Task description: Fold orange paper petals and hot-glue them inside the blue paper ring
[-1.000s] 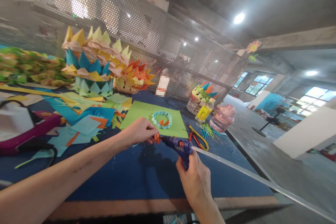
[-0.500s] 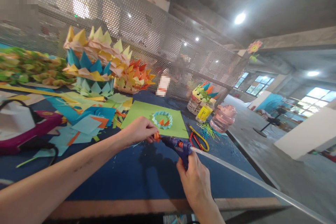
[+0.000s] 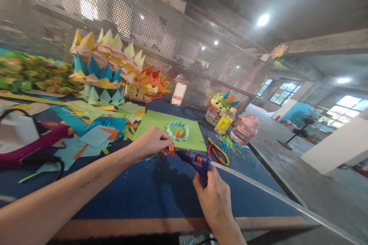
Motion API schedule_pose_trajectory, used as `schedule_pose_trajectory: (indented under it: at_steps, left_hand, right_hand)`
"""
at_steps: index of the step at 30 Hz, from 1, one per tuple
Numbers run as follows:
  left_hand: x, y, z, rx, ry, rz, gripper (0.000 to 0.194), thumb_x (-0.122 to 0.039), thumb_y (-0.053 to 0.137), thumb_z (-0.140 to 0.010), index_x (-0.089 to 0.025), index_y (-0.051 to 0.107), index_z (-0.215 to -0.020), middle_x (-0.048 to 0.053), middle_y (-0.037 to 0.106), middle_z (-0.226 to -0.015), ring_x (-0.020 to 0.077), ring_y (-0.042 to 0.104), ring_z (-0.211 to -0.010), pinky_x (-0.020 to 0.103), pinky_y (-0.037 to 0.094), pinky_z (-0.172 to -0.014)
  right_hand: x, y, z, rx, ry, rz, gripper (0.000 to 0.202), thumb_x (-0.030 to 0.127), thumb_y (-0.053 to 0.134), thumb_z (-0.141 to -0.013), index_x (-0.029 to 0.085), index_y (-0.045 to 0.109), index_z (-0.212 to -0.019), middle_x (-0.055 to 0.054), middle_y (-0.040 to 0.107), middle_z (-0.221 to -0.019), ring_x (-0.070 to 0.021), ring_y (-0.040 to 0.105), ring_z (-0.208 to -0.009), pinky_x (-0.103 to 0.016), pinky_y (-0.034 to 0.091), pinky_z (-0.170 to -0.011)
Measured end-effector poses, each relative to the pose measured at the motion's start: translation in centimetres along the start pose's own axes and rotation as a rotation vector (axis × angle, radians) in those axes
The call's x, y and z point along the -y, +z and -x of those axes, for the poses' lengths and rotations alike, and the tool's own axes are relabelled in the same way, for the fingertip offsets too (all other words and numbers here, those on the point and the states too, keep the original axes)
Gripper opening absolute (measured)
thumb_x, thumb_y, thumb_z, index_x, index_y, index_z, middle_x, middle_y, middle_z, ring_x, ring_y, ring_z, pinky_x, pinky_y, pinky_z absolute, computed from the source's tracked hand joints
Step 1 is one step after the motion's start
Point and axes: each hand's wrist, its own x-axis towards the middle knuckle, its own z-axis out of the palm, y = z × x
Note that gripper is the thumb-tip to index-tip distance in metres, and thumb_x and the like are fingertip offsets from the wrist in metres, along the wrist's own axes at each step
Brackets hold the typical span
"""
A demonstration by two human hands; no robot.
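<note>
My left hand (image 3: 152,142) pinches a small folded orange paper piece (image 3: 171,149) just above the blue table (image 3: 138,191). My right hand (image 3: 214,195) grips a purple glue gun (image 3: 197,162), its nozzle touching the orange piece. A long clear glue stick (image 3: 273,195) trails from the gun's back toward the right. Just beyond my hands lies a green paper sheet (image 3: 152,124) carrying a light-blue paper ring (image 3: 177,130) with orange pieces set inside it.
Red and yellow scissors (image 3: 218,152) lie right of the green sheet. Stacked spiky paper rings (image 3: 100,69), paper scraps (image 3: 94,130) and a magenta tool (image 3: 37,141) fill the left. A basket of paper pieces (image 3: 220,109), a yellow bottle (image 3: 222,124) and a pink jar (image 3: 244,129) stand at the back right. A perforated metal screen (image 3: 172,46) backs the table.
</note>
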Motion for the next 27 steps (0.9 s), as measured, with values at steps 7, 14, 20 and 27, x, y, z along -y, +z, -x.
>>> schedule_pose_trajectory:
  at_steps: [7,14,20,27]
  left_hand:
    - [0.22,0.15,-0.01,-0.002,0.06,-0.074,0.027,-0.041,0.059,-0.068,-0.016,0.069,-0.071,0.002,0.069,-0.065,0.0155,0.064,-0.059,0.025,0.049,-0.06]
    - [-0.02,0.24,0.2,0.024,0.083,-0.088,0.031,-0.044,0.059,-0.068,-0.017,0.07,-0.076,0.003,0.07,-0.073,0.0155,0.063,-0.063,0.024,0.048,-0.061]
    - [-0.22,0.44,0.32,0.061,0.113,-0.1,0.035,-0.046,0.057,-0.069,-0.014,0.07,-0.076,0.003,0.068,-0.071,0.0155,0.062,-0.065,0.025,0.049,-0.064]
    - [0.27,0.23,-0.01,0.046,0.116,-0.157,0.038,-0.048,0.054,-0.071,-0.015,0.07,-0.08,0.004,0.069,-0.073,0.0151,0.062,-0.061,0.026,0.048,-0.062]
  right_hand:
    - [0.0,-0.03,-0.2,0.003,0.003,-0.045,0.022,0.023,0.035,-0.089,0.012,0.054,-0.093,-0.004,0.064,-0.065,-0.0162,0.063,-0.048,-0.024,0.045,-0.044]
    - [0.07,-0.13,-0.16,0.021,0.007,-0.061,0.023,0.023,0.035,-0.088,0.011,0.055,-0.091,-0.005,0.064,-0.065,-0.0174,0.063,-0.049,-0.025,0.046,-0.045]
    - [0.06,-0.17,-0.3,0.023,0.005,-0.065,0.023,0.021,0.035,-0.087,0.012,0.055,-0.09,-0.004,0.064,-0.063,-0.0165,0.063,-0.047,-0.024,0.045,-0.043]
    - [-0.05,-0.05,-0.05,0.032,0.012,-0.067,0.023,0.02,0.035,-0.085,0.011,0.056,-0.09,-0.005,0.065,-0.065,-0.0176,0.063,-0.047,-0.026,0.045,-0.043]
